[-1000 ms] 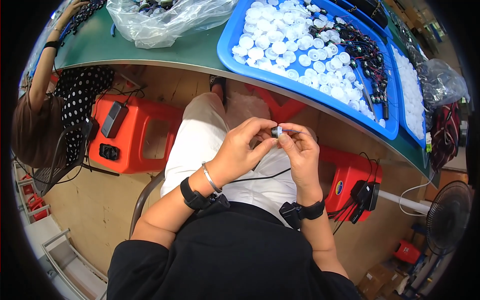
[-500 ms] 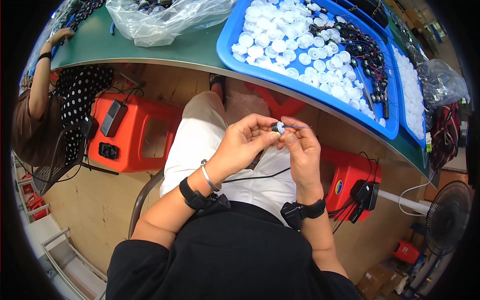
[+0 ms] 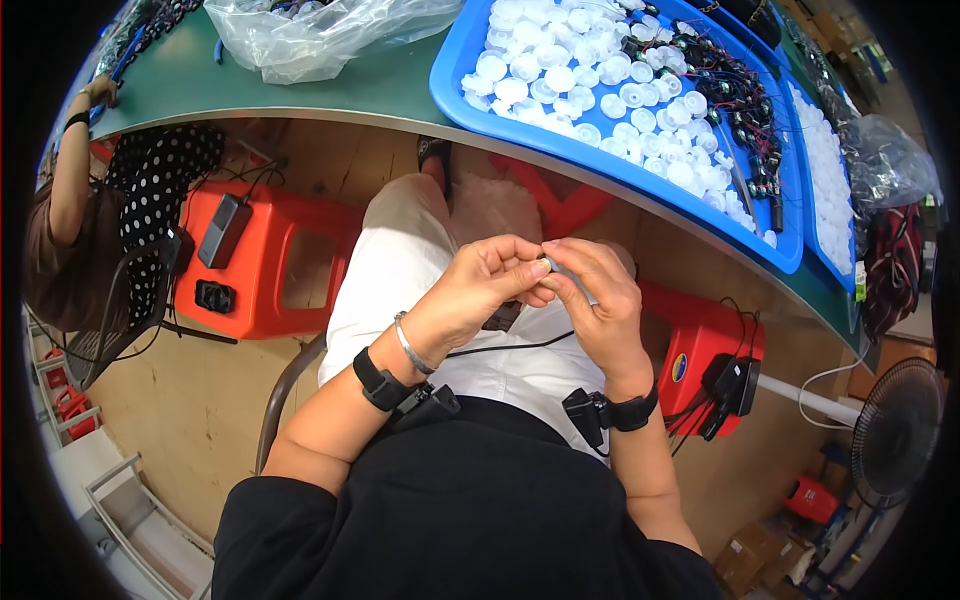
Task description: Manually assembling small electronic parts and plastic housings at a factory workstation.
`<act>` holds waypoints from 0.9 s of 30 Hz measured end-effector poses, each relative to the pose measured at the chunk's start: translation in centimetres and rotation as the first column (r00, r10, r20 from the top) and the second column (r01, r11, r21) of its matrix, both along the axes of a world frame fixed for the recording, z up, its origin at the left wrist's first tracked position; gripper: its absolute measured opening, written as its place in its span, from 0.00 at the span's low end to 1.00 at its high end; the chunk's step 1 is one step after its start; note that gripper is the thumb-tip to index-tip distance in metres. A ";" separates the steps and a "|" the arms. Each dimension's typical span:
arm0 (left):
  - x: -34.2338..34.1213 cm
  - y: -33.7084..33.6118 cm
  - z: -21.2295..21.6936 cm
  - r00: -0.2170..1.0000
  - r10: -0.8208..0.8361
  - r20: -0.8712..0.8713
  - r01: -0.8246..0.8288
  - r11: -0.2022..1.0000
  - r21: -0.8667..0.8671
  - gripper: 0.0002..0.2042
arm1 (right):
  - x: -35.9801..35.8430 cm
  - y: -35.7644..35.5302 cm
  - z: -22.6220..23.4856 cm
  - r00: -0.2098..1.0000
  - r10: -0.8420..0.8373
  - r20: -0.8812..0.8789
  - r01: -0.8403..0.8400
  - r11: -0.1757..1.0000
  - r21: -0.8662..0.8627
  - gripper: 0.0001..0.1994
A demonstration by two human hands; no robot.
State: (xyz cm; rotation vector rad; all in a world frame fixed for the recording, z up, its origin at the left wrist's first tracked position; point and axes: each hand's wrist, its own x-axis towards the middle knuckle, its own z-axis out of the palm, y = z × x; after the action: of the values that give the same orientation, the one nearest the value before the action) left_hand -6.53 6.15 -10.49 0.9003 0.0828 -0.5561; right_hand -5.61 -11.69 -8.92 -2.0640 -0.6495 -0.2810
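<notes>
A small pale part [image 3: 553,267] (mostly hidden) sits pinched between both hands' fingertips.

**Bags, boxes and one round label**

A crumpled clear plastic bag [image 3: 320,35] lies on the green table at the top, left of the blue tray. A second clear plastic bag [image 3: 885,160], bunched and grey-looking, sits at the table's far right end. A small round label [image 3: 680,367], blue with yellow, is stuck on the side of the red stool at the right. Brown cardboard boxes [image 3: 745,555] stand on the floor at the lower right, near the fan. No screens or signs show.
</notes>
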 end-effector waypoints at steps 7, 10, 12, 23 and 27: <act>0.0 0.4 -0.1 0.999 -0.033 0.006 0.033 0.995 -0.090 0.10 | -0.6 0.7 0.1 0.977 0.040 -0.211 0.005 0.978 0.208 0.14; 0.2 0.1 0.7 0.997 -0.046 0.070 0.048 0.998 -0.030 0.10 | -1.0 0.3 -0.3 0.905 0.089 -0.415 0.118 0.886 0.449 0.12; 0.1 -0.3 1.2 0.992 -0.019 0.123 0.013 0.998 0.054 0.11 | -0.8 -0.1 -0.6 0.874 0.136 -0.466 0.147 0.841 0.521 0.11; -0.5 -0.8 1.1 0.948 0.060 0.313 -0.155 0.945 0.288 0.10 | -0.6 -0.3 -0.1 0.942 0.014 -0.336 0.098 0.945 0.313 0.10; -0.6 -0.4 0.7 0.915 0.011 0.404 -0.182 0.903 0.388 0.10 | 0.0 -0.7 0.6 0.944 0.063 -0.325 0.014 0.974 0.228 0.10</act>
State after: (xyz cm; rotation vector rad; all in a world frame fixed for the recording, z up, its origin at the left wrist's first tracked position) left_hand -7.08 5.76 -9.79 1.4089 -0.1232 -0.2514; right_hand -5.64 -12.37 -8.31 -1.8239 -0.4154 0.0093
